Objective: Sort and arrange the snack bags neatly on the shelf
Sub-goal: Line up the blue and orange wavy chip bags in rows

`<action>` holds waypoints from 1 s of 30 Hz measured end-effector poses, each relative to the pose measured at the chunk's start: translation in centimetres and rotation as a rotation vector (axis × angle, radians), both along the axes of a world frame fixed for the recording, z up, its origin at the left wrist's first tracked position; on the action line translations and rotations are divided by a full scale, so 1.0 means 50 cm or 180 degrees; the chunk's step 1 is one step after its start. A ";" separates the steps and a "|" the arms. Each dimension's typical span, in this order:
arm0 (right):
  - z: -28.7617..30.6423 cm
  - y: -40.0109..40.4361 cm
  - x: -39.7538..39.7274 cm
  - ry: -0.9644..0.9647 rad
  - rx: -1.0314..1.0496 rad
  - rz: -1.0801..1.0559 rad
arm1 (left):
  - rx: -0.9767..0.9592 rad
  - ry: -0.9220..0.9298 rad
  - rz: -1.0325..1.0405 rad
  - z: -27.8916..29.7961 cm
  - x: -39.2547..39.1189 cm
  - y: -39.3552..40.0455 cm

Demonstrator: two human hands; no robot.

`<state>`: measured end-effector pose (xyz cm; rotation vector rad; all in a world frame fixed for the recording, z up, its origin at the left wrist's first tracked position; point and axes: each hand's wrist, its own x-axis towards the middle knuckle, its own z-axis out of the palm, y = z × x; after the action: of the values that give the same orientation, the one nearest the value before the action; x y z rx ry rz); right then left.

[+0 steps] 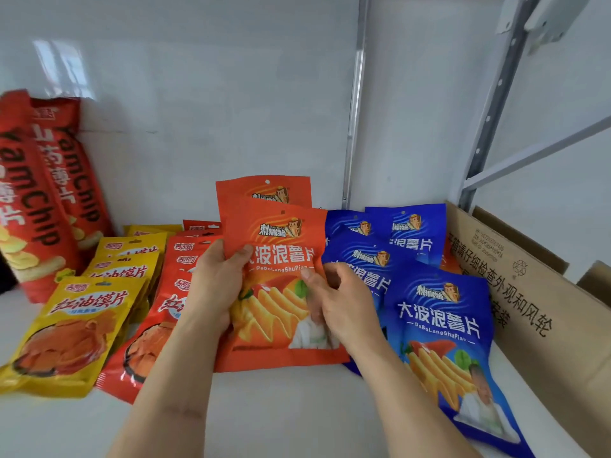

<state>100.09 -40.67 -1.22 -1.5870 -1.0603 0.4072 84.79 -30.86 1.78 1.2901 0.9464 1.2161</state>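
Observation:
An orange potato-chip bag (277,325) stands tilted at the middle of the white shelf (281,411). My left hand (215,289) grips its left edge, thumb on the front. My right hand (344,305) pinches its right side. A second orange bag (264,190) stands just behind it. Several blue bags of the same snack lean in a row to the right, the front one (443,342) lying nearest me. Left of my hands stand rows of red bags (155,322) and yellow bags (76,328).
Tall red yam-chip bags (43,200) lean against the back wall at far left. A brown cardboard box (535,299) blocks the shelf's right end. A metal shelf upright (496,94) rises at the right. Bare shelf surface lies in front of the bags.

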 end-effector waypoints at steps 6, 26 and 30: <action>-0.003 -0.009 -0.019 -0.0350 -0.0008 -0.0008 | 0.0079 0.0242 0.0258 -0.001 -0.038 0.029; -0.033 0.018 0.066 -0.2308 -0.1851 -0.0438 | 0.0218 0.1341 0.0391 0.010 -0.017 0.029; -0.028 0.012 0.079 -0.2159 -0.1885 -0.0606 | -0.0054 0.1220 0.0107 0.000 0.023 0.022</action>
<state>104.02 -40.09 -2.64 -2.4363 -1.3443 0.0325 85.93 -29.78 1.77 1.5304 1.2519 0.9998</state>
